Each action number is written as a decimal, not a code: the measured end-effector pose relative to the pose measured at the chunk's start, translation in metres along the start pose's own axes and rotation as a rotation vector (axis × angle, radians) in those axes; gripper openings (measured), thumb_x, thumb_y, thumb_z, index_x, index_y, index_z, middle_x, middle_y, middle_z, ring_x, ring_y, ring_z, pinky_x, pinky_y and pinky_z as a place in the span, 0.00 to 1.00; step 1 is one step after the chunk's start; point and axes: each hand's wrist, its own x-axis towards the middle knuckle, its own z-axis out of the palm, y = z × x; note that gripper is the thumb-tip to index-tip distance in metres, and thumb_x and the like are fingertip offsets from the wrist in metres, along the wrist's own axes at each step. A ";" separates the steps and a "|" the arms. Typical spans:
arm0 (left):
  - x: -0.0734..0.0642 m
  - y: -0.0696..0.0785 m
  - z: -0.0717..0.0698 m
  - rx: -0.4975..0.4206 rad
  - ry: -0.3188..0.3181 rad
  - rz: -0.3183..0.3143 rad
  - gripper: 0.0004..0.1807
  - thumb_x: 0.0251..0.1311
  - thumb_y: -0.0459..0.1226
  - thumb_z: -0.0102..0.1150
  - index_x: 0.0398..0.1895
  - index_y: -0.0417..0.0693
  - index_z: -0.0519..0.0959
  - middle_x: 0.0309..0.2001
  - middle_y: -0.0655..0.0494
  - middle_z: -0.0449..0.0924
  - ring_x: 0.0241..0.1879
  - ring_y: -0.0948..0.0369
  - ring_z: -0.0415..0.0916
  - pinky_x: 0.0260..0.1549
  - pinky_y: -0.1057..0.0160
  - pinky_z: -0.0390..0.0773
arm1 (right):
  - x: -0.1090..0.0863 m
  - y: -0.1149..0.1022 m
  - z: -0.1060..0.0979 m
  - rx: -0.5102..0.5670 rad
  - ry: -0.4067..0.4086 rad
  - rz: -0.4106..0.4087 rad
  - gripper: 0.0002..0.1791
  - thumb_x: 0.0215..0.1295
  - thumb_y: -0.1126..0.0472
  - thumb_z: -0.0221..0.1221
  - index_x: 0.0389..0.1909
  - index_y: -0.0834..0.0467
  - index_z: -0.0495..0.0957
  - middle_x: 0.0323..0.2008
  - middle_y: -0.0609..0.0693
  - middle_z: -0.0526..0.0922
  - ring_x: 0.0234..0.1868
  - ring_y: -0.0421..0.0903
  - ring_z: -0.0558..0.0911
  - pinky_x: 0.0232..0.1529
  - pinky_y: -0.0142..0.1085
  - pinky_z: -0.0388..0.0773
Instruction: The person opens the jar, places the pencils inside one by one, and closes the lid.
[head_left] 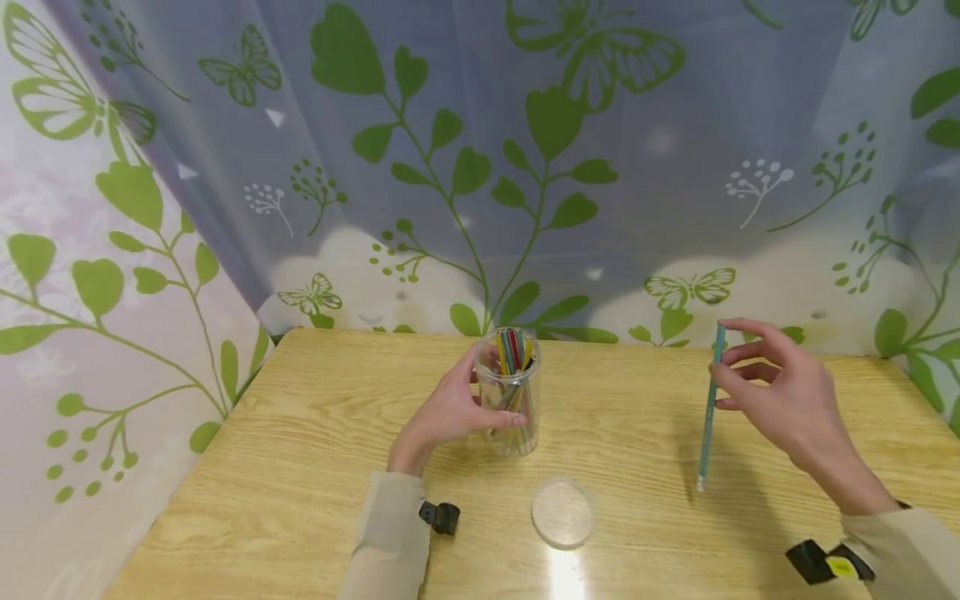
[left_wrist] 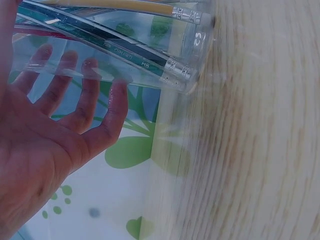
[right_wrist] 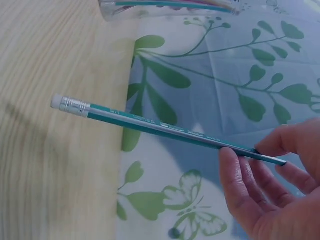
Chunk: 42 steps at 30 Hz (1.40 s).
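Observation:
My left hand (head_left: 453,408) grips a clear round jar (head_left: 532,425) that stands upright on the table, fingers around its far side and thumb across the front. Inside it lean several pencils (head_left: 513,348), yellow, red, teal and dark. The left wrist view shows eraser ends (left_wrist: 182,70) at the jar's base. Off to the right, my right hand (head_left: 798,404) pinches a teal pencil (head_left: 709,425) near its upper end, above the table. Its white eraser (right_wrist: 57,101) points down, and it hangs nearly vertical. A clear round lid (head_left: 562,514) lies flat between the hands, nearer me.
The light wooden table (head_left: 292,433) ends at the back against a curtain (head_left: 660,208) printed with green leaves and butterflies. A similar cloth (head_left: 52,358) hangs at the left. Dark wrist straps (head_left: 828,562) sit over my sleeves.

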 end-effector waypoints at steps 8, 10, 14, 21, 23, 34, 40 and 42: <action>0.000 0.000 0.000 -0.008 -0.005 0.006 0.51 0.45 0.46 0.83 0.73 0.67 0.62 0.66 0.59 0.71 0.63 0.51 0.70 0.54 0.52 0.80 | -0.002 -0.023 0.004 0.073 0.091 -0.110 0.29 0.66 0.70 0.63 0.67 0.51 0.75 0.37 0.36 0.79 0.34 0.28 0.84 0.29 0.30 0.85; -0.001 0.000 -0.001 -0.006 -0.004 0.005 0.51 0.45 0.47 0.83 0.73 0.68 0.62 0.67 0.59 0.70 0.63 0.51 0.70 0.54 0.53 0.80 | -0.001 -0.028 0.004 0.093 0.116 -0.146 0.30 0.65 0.73 0.63 0.66 0.52 0.75 0.37 0.36 0.79 0.34 0.27 0.84 0.29 0.29 0.85; -0.001 0.000 0.000 -0.002 -0.003 0.004 0.52 0.45 0.46 0.83 0.73 0.68 0.62 0.67 0.59 0.70 0.63 0.51 0.70 0.54 0.52 0.81 | 0.002 -0.038 0.006 0.140 0.150 -0.198 0.31 0.62 0.77 0.63 0.65 0.54 0.76 0.37 0.38 0.81 0.33 0.30 0.85 0.30 0.28 0.85; -0.002 0.001 0.000 -0.001 0.002 0.003 0.52 0.44 0.47 0.83 0.73 0.69 0.62 0.66 0.60 0.71 0.63 0.51 0.70 0.53 0.53 0.81 | 0.006 -0.060 0.010 0.251 0.197 -0.324 0.31 0.58 0.83 0.61 0.63 0.63 0.77 0.37 0.42 0.82 0.34 0.32 0.86 0.30 0.29 0.85; -0.002 0.000 0.000 -0.002 0.003 0.003 0.52 0.44 0.47 0.83 0.73 0.68 0.62 0.66 0.59 0.71 0.63 0.51 0.71 0.53 0.53 0.81 | 0.008 -0.065 0.011 0.308 0.197 -0.390 0.30 0.56 0.84 0.60 0.62 0.65 0.77 0.37 0.44 0.83 0.34 0.34 0.87 0.30 0.28 0.85; -0.001 0.000 0.000 -0.015 0.006 0.001 0.49 0.42 0.46 0.84 0.69 0.65 0.65 0.64 0.57 0.73 0.63 0.50 0.71 0.54 0.51 0.82 | 0.019 -0.097 0.020 0.582 0.167 -0.565 0.29 0.54 0.86 0.60 0.59 0.74 0.75 0.38 0.51 0.85 0.35 0.41 0.88 0.33 0.30 0.86; -0.001 0.001 0.000 -0.020 -0.001 0.013 0.51 0.44 0.46 0.83 0.73 0.68 0.63 0.66 0.57 0.71 0.63 0.50 0.70 0.54 0.51 0.82 | 0.022 -0.112 0.026 0.636 0.183 -0.608 0.28 0.52 0.88 0.60 0.57 0.75 0.74 0.36 0.51 0.86 0.35 0.43 0.88 0.33 0.31 0.87; 0.000 0.001 0.000 -0.016 -0.004 0.018 0.53 0.44 0.45 0.83 0.74 0.70 0.61 0.67 0.58 0.70 0.63 0.50 0.70 0.54 0.51 0.82 | 0.023 -0.117 0.028 0.648 0.195 -0.616 0.27 0.52 0.87 0.60 0.56 0.75 0.74 0.36 0.51 0.86 0.34 0.43 0.88 0.33 0.31 0.87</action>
